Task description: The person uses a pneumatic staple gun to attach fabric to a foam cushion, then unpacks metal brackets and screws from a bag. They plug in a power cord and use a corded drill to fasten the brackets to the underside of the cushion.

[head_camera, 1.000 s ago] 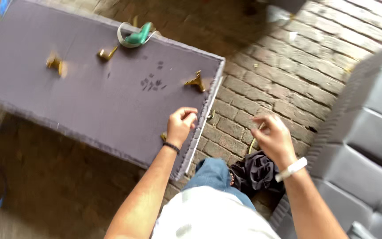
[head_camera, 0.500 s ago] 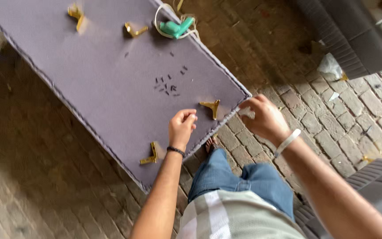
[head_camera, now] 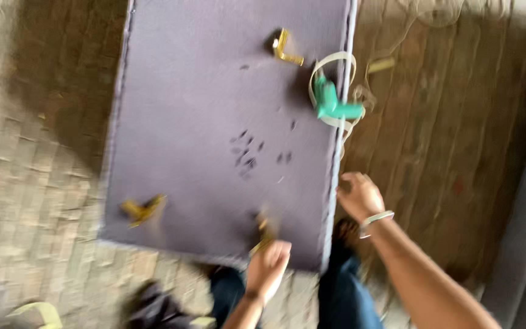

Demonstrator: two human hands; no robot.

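The view has swung round since half a second ago, so the purple panel [head_camera: 214, 134] now runs lengthwise away from the person, and the left hand [head_camera: 268, 268] has slid to its near edge, fingers curled beside a gold bracket [head_camera: 265, 234]; the blur hides any grip. The right hand [head_camera: 360, 198], loosely curled, sits at the panel's right edge. A green tool [head_camera: 331, 103] lies on that edge farther up.
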